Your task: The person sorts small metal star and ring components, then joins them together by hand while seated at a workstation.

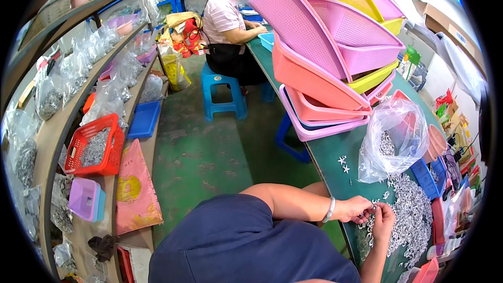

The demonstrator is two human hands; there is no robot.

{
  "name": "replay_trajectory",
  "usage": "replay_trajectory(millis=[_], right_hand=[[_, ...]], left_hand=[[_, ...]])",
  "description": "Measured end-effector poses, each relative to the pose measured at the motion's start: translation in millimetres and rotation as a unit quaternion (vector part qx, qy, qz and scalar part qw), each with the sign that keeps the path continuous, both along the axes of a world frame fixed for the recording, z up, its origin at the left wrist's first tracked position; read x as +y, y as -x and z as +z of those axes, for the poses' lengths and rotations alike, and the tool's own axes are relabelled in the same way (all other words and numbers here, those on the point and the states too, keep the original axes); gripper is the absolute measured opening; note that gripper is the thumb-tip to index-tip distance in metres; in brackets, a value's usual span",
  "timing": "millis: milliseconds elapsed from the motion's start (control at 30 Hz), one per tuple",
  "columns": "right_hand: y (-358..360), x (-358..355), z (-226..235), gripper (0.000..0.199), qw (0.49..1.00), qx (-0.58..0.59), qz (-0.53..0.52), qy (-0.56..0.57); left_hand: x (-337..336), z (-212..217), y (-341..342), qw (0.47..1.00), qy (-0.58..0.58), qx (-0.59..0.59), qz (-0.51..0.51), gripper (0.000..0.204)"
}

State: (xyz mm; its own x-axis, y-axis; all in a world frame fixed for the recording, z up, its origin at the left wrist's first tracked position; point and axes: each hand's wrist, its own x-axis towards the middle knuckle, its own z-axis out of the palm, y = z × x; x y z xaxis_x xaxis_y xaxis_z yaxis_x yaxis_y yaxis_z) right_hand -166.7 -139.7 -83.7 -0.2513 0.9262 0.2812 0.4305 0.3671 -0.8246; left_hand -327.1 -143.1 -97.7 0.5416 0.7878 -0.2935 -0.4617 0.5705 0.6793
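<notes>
At the lower right of the frame, we see our left hand (356, 209) and right hand (384, 221) meeting over the green desk (329, 152), the fingers of both pinched together on one small silvery piece (374, 207), mostly hidden by the fingertips. Just beside them, to the right, spreads a loose pile of metal pieces (411, 212), running up to the mouth of a clear plastic bag (402, 147) that holds more of them. A few star-like pieces (343, 164) lie apart, above our left hand in the frame. As for writing, we can make out a printed label on the cardboard box (454, 34) at upper right and a yellow print on the pink sack (137, 194) at lower left, both too small or blurred for us to read. The pieces in the pile look shiny, silver-grey and curved, heaped thickly in the middle and thinning toward our hands; their finer shape is too small to tell.
</notes>
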Motion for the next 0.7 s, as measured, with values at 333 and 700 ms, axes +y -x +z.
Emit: replay_trajectory(millis=[333,700], right_hand=[[1,-12,18,0.007,0.986,-0.093,-0.021,-0.135],[1,-31,20,0.013,0.989,0.038,-0.096,-0.101]], left_hand=[[3,3,-4,0.999,-0.019,-0.046,0.014,0.017],[8,14,-1,0.998,-0.044,-0.012,-0.036,0.011]])
